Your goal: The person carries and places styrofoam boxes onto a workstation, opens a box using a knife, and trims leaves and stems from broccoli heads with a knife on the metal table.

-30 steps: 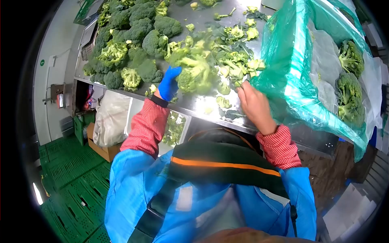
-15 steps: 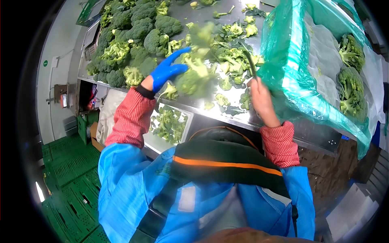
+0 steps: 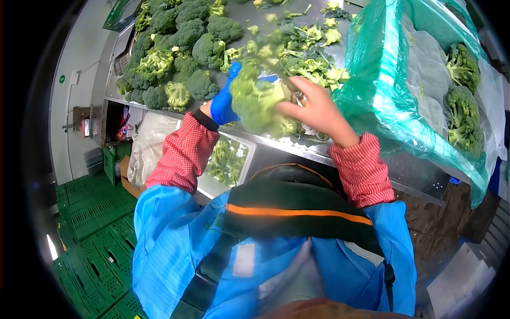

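Note:
My left hand (image 3: 224,103), in a blue glove, is closed round a pale green broccoli head (image 3: 252,103) held above the metal table's front edge. The head is smeared by motion, and its cut stem points right. Bare and bent, my right hand (image 3: 321,109) grips a knife (image 3: 300,99), of which a shiny bit shows between thumb and fingers. Its blade is blurred and mostly hidden. The right thumb is at the stem; whether it touches cannot be made out. Behind the hands lie broccoli trimmings (image 3: 313,66).
Several broccoli heads (image 3: 186,42) are piled on the table's left. A crate lined with green plastic (image 3: 377,95) stands at right, holding broccoli heads (image 3: 465,119) beside white paper. Below the table edge sits a white bin (image 3: 245,165) of trimmings. Green crates (image 3: 101,255) cover the lower left.
My right hand has moved left with the knife, from beside the green-lined crate to the broccoli stem. The left hand has shifted slightly right and down, and the broccoli head has turned.

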Action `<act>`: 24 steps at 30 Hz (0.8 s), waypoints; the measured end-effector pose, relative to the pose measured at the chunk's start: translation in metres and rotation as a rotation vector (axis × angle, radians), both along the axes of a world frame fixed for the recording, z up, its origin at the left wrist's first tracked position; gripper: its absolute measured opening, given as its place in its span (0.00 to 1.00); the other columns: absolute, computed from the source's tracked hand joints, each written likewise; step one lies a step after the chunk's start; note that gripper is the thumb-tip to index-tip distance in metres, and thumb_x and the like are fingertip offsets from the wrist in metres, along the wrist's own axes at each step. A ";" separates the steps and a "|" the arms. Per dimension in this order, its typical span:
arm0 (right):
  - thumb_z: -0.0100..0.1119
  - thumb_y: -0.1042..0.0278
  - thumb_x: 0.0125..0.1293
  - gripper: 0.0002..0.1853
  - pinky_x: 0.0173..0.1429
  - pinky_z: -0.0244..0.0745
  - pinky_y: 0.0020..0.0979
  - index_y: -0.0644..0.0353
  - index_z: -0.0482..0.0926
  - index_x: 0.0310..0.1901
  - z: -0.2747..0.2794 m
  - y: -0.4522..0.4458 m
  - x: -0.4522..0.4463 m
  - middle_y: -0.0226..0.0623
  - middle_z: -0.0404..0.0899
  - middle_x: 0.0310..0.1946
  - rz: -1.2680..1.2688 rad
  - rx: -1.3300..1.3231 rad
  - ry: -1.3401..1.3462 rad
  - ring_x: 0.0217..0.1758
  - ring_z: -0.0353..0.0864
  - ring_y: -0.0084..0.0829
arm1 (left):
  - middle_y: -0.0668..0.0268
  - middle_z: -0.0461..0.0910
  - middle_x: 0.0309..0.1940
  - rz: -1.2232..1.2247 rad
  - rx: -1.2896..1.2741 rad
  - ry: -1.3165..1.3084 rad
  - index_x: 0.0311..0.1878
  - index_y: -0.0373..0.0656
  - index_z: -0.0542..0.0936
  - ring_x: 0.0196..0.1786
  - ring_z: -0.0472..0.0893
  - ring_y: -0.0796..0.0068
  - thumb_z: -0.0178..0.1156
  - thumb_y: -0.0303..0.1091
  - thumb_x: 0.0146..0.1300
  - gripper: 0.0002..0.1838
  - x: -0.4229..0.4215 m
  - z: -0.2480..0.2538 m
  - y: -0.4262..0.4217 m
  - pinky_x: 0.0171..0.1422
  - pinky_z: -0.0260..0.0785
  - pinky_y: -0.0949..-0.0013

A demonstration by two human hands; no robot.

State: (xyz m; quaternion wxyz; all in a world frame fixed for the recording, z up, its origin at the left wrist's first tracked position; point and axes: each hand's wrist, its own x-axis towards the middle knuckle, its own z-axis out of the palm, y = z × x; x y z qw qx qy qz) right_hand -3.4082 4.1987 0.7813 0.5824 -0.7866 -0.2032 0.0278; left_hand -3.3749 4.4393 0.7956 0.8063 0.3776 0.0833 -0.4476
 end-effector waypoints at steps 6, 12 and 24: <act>0.60 0.51 0.63 0.21 0.33 0.69 0.31 0.66 0.80 0.42 -0.031 0.003 -0.005 0.32 0.78 0.25 -0.228 0.318 0.495 0.27 0.74 0.24 | 0.60 0.59 0.70 -0.237 0.239 -0.261 0.76 0.52 0.47 0.69 0.64 0.59 0.43 0.74 0.60 0.49 -0.016 -0.001 0.000 0.64 0.67 0.50; 0.59 0.49 0.64 0.22 0.28 0.66 0.28 0.65 0.79 0.33 -0.043 0.026 -0.016 0.34 0.75 0.18 -0.418 0.243 0.539 0.23 0.72 0.23 | 0.62 0.52 0.73 0.235 0.614 -1.029 0.76 0.47 0.47 0.72 0.56 0.66 0.73 0.34 0.50 0.55 -0.036 0.006 -0.047 0.72 0.56 0.62; 0.57 0.65 0.64 0.05 0.22 0.72 0.31 0.53 0.72 0.36 -0.016 -0.016 -0.042 0.33 0.75 0.26 -0.251 -0.710 -0.454 0.20 0.78 0.32 | 0.64 0.60 0.70 0.159 0.734 -0.773 0.72 0.50 0.60 0.67 0.66 0.71 0.63 0.30 0.59 0.38 -0.010 0.024 0.005 0.67 0.64 0.67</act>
